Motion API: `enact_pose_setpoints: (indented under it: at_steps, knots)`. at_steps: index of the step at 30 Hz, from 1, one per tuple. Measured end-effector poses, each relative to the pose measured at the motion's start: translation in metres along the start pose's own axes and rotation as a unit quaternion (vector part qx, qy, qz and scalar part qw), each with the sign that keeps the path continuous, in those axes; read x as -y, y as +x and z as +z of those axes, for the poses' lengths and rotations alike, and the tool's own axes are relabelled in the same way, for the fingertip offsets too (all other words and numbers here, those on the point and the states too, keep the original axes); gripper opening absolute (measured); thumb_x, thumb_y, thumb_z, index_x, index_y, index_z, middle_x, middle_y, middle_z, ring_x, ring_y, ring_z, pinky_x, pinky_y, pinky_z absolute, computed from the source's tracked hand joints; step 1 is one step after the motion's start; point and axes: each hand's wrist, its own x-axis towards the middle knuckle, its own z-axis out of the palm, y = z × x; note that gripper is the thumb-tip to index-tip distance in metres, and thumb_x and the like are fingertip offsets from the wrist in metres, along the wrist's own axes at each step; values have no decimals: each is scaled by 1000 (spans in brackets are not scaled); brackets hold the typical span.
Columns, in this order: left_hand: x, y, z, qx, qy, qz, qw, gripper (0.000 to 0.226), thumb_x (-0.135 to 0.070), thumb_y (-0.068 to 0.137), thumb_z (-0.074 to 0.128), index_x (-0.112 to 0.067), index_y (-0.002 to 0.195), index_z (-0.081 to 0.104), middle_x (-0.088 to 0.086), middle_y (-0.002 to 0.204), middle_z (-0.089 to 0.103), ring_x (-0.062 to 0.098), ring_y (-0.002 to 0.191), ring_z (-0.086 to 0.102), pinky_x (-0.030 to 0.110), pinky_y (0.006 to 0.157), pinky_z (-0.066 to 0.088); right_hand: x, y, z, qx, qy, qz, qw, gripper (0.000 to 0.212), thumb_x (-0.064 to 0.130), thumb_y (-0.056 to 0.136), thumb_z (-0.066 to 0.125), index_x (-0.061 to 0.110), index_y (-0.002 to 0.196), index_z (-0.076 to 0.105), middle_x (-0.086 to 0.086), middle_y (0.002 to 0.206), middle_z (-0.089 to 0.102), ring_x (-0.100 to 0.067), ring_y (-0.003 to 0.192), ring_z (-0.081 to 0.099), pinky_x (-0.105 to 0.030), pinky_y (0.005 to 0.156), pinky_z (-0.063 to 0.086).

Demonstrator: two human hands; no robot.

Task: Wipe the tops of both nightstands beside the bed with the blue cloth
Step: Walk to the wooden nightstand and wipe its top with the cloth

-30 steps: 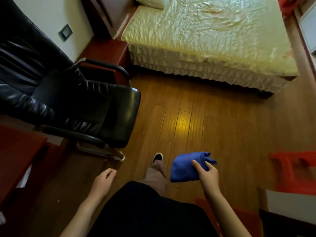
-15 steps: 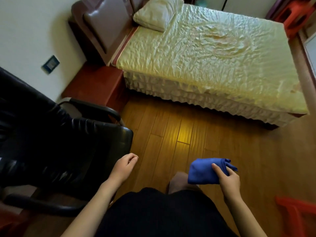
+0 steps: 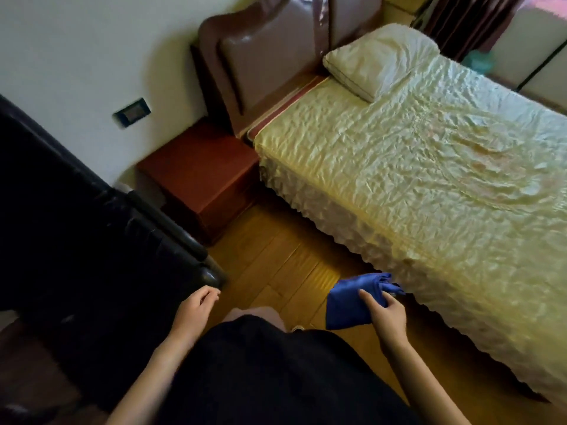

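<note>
The blue cloth (image 3: 352, 302) is hanging in the air above the wooden floor (image 3: 276, 265), just beside the frilled long edge of the bed (image 3: 429, 185), and it is well apart from the nightstand (image 3: 199, 173). It is folded into a loose bundle. I judge it is light and very soft, so it will be bending and sagging wherever it is not supported. It is not fragile and not slippery. A good way to take it is with the palm flat on the folded middle, so the layers are staying together during wiping.

The right hand (image 3: 385, 314) is grasping the cloth: the fingers (image 3: 371, 299) are lying over its upper fold, and the lower corner is hanging free. The forearm is reaching forward from the body, with the wrist slightly bent to the left. The left hand (image 3: 196, 308) is holding nothing; its fingers are loosely curled, and it is hanging near the armrest of the black chair (image 3: 76, 240) without touching it.

The nightstand is standing at the head corner of the bed, against the wall, its red-brown top bare and not yet wiped, I judge. A second nightstand is not visible here.
</note>
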Motion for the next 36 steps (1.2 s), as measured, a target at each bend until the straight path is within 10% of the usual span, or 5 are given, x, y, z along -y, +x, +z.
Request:
enact_pose_setpoints:
  at_steps: [11, 23, 32, 36]
  knots:
    - [-20, 69, -4, -160, -162, -139, 964, 23, -25, 99, 45, -30, 88, 65, -4, 96, 69, 15, 95, 64, 29, 81, 46, 147, 166, 162, 224, -139, -73, 962, 21, 19, 86, 71, 5, 102, 68, -5, 94, 74, -4, 72, 72, -11, 54, 51]
    - [-116, 258, -78, -164, -141, -135, 967, 29, -37, 99, 42, -27, 121, 59, -9, 122, 59, 11, 115, 56, 26, 91, 46, 276, 295, 327, 234, -276, -145, 921, 17, 18, 86, 70, 11, 73, 62, 3, 70, 64, -18, 73, 64, -22, 53, 38]
    - [-65, 445, -91, -312, -126, -195, 922, 69, -43, 96, 46, -25, 153, 12, -1, 159, 23, 16, 145, 22, 34, 114, 23, 260, 400, 513, 352, -324, -178, 860, 21, 25, 87, 70, 4, 92, 67, 0, 77, 64, -18, 70, 60, -36, 69, 49]
    - [5, 522, -74, -376, -159, -240, 881, 71, -47, 95, 45, -24, 153, 11, 2, 160, 20, 20, 146, 22, 40, 117, 24, 221, 434, 584, 425, -249, -153, 857, 8, 25, 87, 71, 23, 82, 65, 10, 80, 69, -7, 67, 68, -20, 59, 54]
